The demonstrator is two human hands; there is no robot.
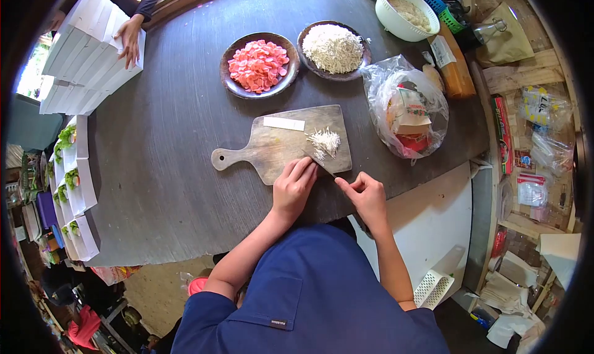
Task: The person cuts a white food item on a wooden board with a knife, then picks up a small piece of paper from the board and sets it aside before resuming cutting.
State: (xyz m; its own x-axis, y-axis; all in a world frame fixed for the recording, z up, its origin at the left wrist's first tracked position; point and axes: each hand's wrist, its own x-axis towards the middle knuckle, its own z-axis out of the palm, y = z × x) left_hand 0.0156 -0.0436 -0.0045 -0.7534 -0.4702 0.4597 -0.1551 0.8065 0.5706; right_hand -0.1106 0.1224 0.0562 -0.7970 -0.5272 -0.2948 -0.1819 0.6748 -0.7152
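Note:
A wooden cutting board [272,162] with a round-ended handle lies before me on the dark table. My right hand [365,198] grips a small knife [324,167], its blade angled over the board's near right part. Close beside the blade, my left hand [293,188] rests on the board with curled fingers; whatever lies beneath them is hidden. Just beyond the blade is a loose heap of thin white shreds [324,142]. A flat white strip [284,124] lies along the board's far edge.
Beyond the board stand a bowl of pink slices [258,67] and a bowl of white shreds [333,48]. Right are a plastic bag [408,109] and white basket [406,13]. Left, another person's hand [129,39] touches stacked white boxes [93,44]; open boxes [79,187] hold greens.

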